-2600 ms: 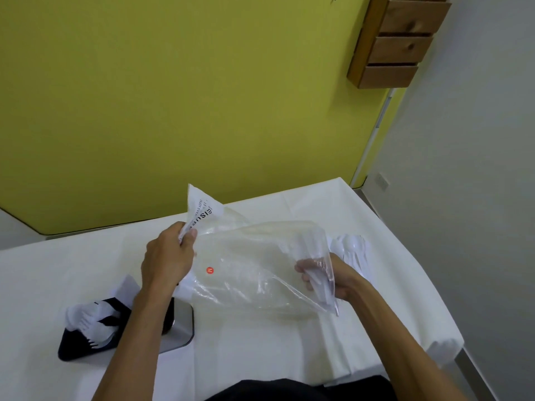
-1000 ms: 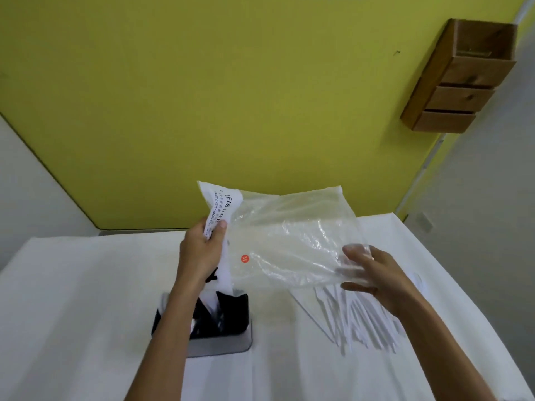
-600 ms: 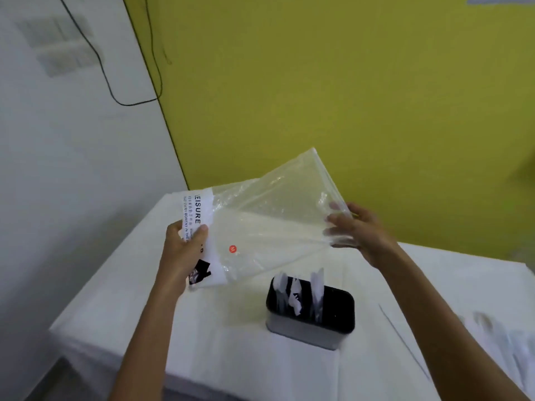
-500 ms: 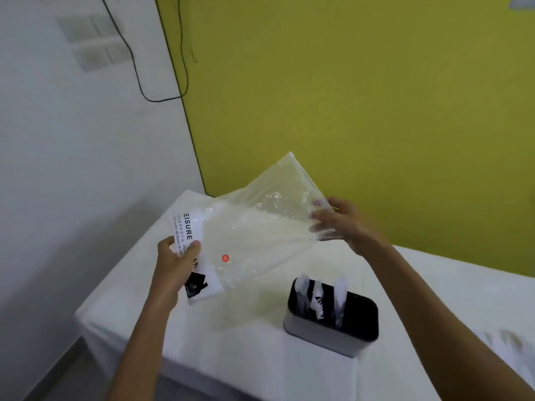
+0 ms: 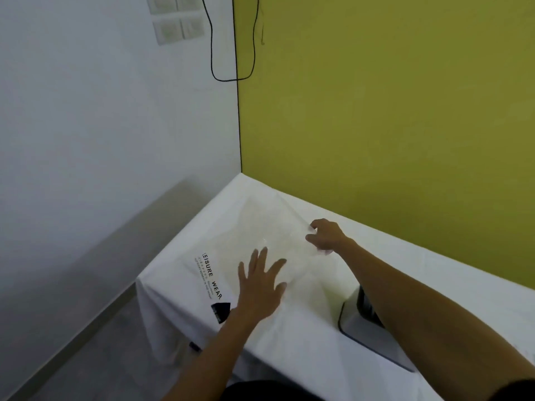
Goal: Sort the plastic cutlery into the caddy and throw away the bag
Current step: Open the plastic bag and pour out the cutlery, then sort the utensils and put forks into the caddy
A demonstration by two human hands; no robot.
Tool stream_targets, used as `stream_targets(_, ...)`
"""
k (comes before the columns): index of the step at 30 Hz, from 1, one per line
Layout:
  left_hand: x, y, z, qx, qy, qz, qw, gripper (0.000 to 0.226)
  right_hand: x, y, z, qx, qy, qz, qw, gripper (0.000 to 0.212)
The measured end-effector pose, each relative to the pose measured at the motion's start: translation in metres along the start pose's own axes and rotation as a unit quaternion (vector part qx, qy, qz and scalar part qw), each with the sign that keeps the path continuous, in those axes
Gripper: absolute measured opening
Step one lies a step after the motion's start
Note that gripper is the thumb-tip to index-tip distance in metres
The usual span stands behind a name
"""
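- The bag (image 5: 260,227) lies flat on the tabletop (image 5: 304,342), near its far left corner, with the printed strip toward the left edge.
- Your left hand (image 5: 260,287) rests on the bag with straight, spread fingers.
- Your right hand (image 5: 325,235) has its fingers curled on the bag's far right edge.
- The caddy (image 5: 351,322) stands just right of the bag; your right forearm covers most of it, so what it holds cannot be seen.
- The clear film is hard to tell from the white cover of the tabletop.
- Behind is a yellow wall (image 5: 376,111), at left a white wall (image 5: 101,125) with switch plates (image 5: 176,21) and a black cable (image 5: 212,53) hanging.
- A grey floor (image 5: 101,357) shows at lower left.
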State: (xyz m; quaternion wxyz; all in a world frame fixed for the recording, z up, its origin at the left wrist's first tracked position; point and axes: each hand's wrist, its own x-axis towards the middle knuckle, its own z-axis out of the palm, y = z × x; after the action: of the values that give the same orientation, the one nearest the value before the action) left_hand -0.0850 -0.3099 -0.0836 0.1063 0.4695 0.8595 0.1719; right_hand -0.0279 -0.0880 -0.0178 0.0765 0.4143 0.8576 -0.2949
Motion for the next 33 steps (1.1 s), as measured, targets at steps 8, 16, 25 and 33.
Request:
stream_targets(8, 0.026, -0.02, 0.024, 0.102, -0.186, -0.058, 0.976, 0.068, -0.004, 0.033, -0.027, 0.065, 0.043, 0.04, 0.996, 0.031)
stream_targets(16, 0.077, 0.124, -0.018, -0.093, -0.119, 0.093, 0.984, 0.048, -0.06, 0.092, -0.075, 0.129, 0.104, 0.083, 0.983, 0.023)
stream_targets(25, 0.063, 0.271, -0.003, -0.155, -0.156, 0.266, 0.938, 0.037, -0.168, 0.212, -0.092, 0.201, 0.22, 0.202, 0.933, 0.03)
stream_targets(33, 0.018, 0.363, 0.064, -0.133, -0.212, 0.353, 0.902, 0.031, -0.263, 0.318, -0.059, 0.23, 0.226, 0.311, 0.894, 0.023)
